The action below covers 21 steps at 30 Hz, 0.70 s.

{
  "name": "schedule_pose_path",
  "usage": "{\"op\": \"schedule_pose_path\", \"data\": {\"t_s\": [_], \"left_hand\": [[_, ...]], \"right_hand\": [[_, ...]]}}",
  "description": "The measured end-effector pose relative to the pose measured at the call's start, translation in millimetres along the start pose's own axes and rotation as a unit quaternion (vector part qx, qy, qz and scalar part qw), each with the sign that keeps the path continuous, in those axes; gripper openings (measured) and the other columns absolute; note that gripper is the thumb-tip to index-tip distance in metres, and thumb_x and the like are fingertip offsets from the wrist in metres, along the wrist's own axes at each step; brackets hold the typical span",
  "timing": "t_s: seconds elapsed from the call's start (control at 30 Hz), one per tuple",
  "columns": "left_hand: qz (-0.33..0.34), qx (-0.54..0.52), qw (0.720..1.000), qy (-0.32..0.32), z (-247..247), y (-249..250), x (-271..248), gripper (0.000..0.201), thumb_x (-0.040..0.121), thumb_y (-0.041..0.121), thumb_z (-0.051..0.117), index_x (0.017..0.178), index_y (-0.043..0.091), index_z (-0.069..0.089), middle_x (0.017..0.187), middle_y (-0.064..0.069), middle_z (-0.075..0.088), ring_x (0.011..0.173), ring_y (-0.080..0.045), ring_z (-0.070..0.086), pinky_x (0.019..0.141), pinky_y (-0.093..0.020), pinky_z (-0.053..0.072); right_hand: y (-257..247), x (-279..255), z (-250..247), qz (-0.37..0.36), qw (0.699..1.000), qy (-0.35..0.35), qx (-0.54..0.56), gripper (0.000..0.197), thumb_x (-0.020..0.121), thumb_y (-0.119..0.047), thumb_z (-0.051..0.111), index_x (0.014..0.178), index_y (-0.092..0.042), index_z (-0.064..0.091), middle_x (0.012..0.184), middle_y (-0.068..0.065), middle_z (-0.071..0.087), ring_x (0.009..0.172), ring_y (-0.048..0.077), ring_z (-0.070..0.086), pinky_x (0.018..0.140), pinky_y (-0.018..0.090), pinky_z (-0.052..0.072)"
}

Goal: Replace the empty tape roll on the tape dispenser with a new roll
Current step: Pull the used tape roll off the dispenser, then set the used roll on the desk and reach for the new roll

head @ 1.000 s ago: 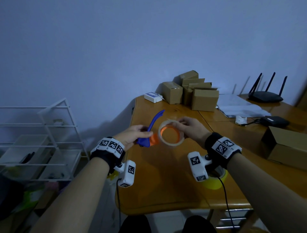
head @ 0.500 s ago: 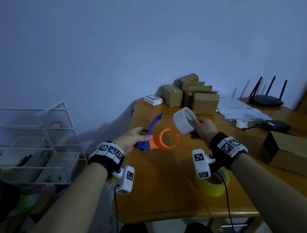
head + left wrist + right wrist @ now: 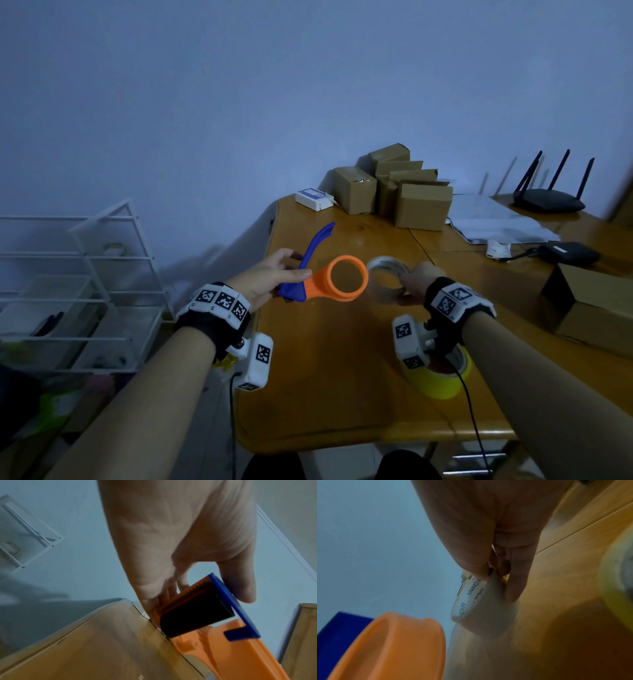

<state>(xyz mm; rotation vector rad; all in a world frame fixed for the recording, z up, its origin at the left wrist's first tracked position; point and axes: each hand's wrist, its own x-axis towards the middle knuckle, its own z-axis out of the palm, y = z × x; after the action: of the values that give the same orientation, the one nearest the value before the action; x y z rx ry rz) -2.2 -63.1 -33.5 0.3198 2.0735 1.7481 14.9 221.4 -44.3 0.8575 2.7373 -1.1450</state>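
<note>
Your left hand (image 3: 270, 279) sits on the left of the tape dispenser (image 3: 329, 282), thumb and fingers (image 3: 238, 582) closed round its blue handle end, holding it above the table (image 3: 342, 377). The orange hub ring of the tape dispenser is bare.

Just right of the tape dispenser, apart from the ring, your right hand (image 3: 419, 284) holds the empty tape roll (image 3: 387, 282). In the right wrist view the thumb is inside the core and the fingers (image 3: 517, 574) outside, pinched on its wall. The core appears lifted off the table, though the blur makes that uncertain.

Further right of the tape dispenser and nearer you, the yellow tape roll (image 3: 440, 380) lies flat on the table under your right wrist.

Risks, as judged: the thin core may slip or crush under that pinch. Your wrist camera cable trails across the yellow tape roll and could drag it toward the table edge. Tilting the tape dispenser could turn its toothed cutter toward your left fingers.
</note>
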Motion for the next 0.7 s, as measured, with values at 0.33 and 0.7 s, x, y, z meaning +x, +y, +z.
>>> {"op": "schedule_pose_path", "data": {"t_s": [0.33, 0.7], "left_hand": [[-0.013, 0.009, 1.000, 0.004, 0.2, 2.4, -2.4, 0.051, 0.083, 0.020, 0.073, 0.128, 0.020, 0.049, 0.116, -0.016, 0.067, 0.107, -0.031, 0.065, 0.094, -0.043, 0.053], [-0.067, 0.023, 0.997, -0.004, 6.3, -3.4, 1.9, 0.061, 0.078, 0.028, 0.076, 0.131, 0.016, 0.048, 0.120, -0.019, 0.066, 0.112, -0.032, 0.064, 0.099, -0.047, 0.052]], "right_hand": [[-4.4, -7.1, 15.7, 0.008, 0.997, -0.037, -0.063, 0.029, 0.092, -0.023, 0.056, 0.097, 0.004, 0.067, 0.076, 0.014, 0.068, 0.055, 0.021, 0.063, 0.038, 0.020, 0.045], [8.8, -1.3, 6.9, -0.043, 0.991, -0.052, -0.115, 0.035, 0.088, -0.035, 0.064, 0.094, -0.002, 0.072, 0.089, 0.009, 0.075, 0.073, 0.019, 0.068, 0.072, 0.030, 0.058]]}}
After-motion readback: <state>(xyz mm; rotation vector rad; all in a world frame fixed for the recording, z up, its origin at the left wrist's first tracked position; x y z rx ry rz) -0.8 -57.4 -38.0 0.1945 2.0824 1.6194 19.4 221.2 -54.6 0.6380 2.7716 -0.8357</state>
